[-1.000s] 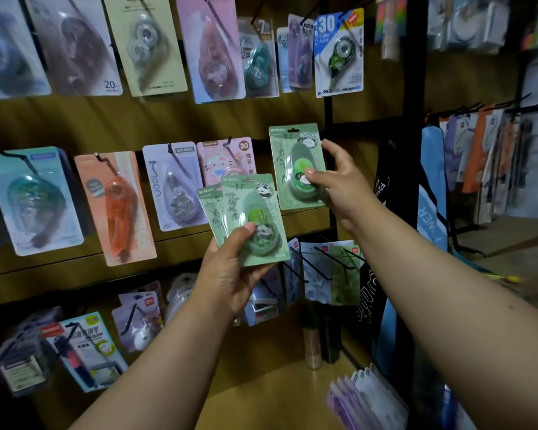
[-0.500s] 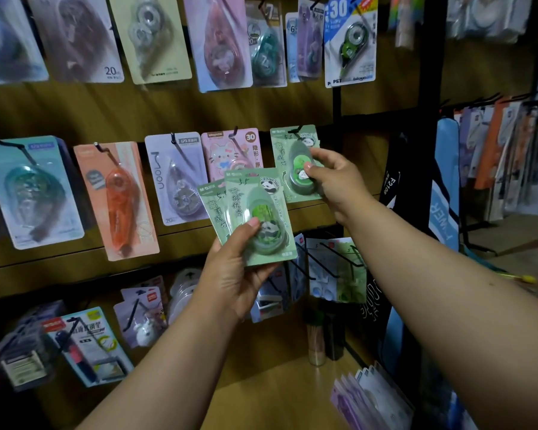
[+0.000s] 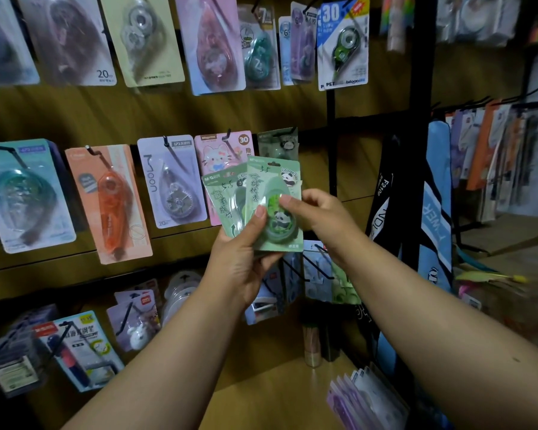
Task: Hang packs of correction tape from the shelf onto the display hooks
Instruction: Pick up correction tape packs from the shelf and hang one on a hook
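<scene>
**Next green pack being taken from the fan**

Nearest the camera, the wooden shelf (image 3: 277,395) runs below both forearms. Above it, the left hand (image 3: 239,259) grips a small fan of green cardboard-backed correction tape packs with panda print (image 3: 230,203), thumb pressed across their fronts and fingers curled behind. The right hand (image 3: 320,218) reaches in from the right; its fingers (image 3: 288,201) are curled onto the clear blister of the front green panda pack (image 3: 274,193), apparently pinching it at the edge, though the thumb is hidden behind the card.

Behind the fan, one matching green pack on the hook (image 3: 278,144) hangs beside the pink cat-print pack (image 3: 221,153), with the black display hook (image 3: 288,131) poking out through its top.

The step in hand looks like separating the front pack from the fan. The next move would call for lifting it clear, finding the punched hole at the card's top and lining it up with the hook tip before sliding it back.
</scene>
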A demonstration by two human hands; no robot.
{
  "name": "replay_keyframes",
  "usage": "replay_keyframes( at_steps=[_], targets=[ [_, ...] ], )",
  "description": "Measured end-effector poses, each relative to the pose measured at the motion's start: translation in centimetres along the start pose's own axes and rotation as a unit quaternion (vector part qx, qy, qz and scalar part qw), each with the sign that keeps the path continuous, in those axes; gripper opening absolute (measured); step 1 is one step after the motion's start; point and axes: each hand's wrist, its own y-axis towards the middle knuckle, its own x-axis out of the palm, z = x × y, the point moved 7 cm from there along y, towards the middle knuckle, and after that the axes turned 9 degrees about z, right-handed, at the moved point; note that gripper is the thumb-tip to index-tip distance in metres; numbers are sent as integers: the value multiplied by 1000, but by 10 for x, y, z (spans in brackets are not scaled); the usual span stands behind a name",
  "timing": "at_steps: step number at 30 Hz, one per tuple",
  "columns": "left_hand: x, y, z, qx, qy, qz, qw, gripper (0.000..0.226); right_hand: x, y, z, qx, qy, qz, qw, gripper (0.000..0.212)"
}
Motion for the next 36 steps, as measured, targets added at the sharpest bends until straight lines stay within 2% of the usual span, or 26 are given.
replay_keyframes(
  at_steps=[4, 6, 9, 11, 14, 20, 27, 32, 36],
  targets=[
    [2, 1, -4, 15, 21, -1, 1000, 52, -1, -7, -1, 15, 89, 4, 996, 21],
    [1, 3, -6, 13, 29, 5, 999, 50, -2, -6, -5, 13, 117, 4, 993, 18],
    [-4, 5, -6, 14, 52, 17, 998, 35, -11, 1, -18, -17, 147, 38, 988, 21],
    [-7, 6, -4, 22, 68, 28, 997, 27, -19, 8, -28, -49, 142, 66, 987, 29],
    [-11, 6, -2, 38, 96, 42, 994, 32, -28, 20, -37, -84, 123, 96, 984, 36],
    [-12, 3, 6, 97, 141, 47, 984, 29, -28, 39, -44, -109, 58, 117, 985, 30],
    [-13, -3, 10, 113, 160, 48, 979, 11, -28, 51, -30, -85, 85, 155, 981, 17],
    [-18, -1, 4, 103, 163, 64, 979, 16, -20, 65, -24, -67, 46, 162, 983, 15],
    [-26, 2, 1, 105, 159, 83, 978, 18, -15, 76, -18, -68, 16, 170, 983, 24]
  ],
)
